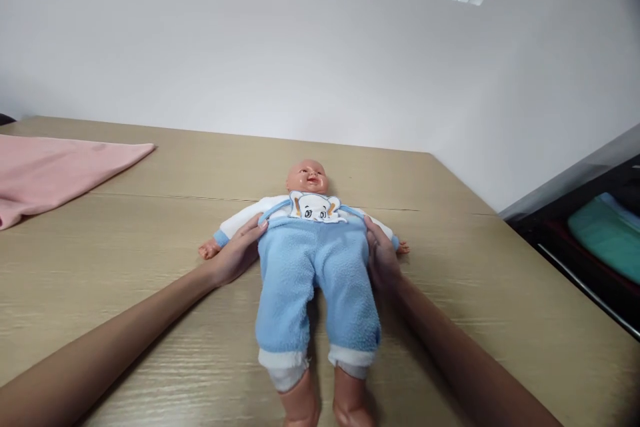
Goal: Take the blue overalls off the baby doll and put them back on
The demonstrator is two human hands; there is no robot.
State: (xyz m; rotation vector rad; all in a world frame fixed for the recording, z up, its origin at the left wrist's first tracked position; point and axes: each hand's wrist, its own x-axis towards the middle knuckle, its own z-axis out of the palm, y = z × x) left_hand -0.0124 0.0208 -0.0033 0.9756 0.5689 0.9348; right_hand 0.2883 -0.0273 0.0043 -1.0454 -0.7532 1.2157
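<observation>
A baby doll (307, 177) lies on its back on the wooden table, head away from me and bare feet toward me. It wears a white long-sleeved top and fuzzy light-blue overalls (287, 267) with white cuffs and an animal face (316, 207) on the bib. At the waist on the left side, my left hand (243, 247) holds the doll, fingertips against the blue cloth by the strap. My right hand (383, 253) grips the opposite side, its thumb up near the other strap and its remaining fingers mostly hidden. The doll's arms stretch outward beyond both hands.
A pink cloth (65, 170) is spread on the table (175, 180) at the far left. Behind stands a pale wall (240, 53) with an opening at the top. Past the table's right edge, green fabric (607, 233) lies on something dark.
</observation>
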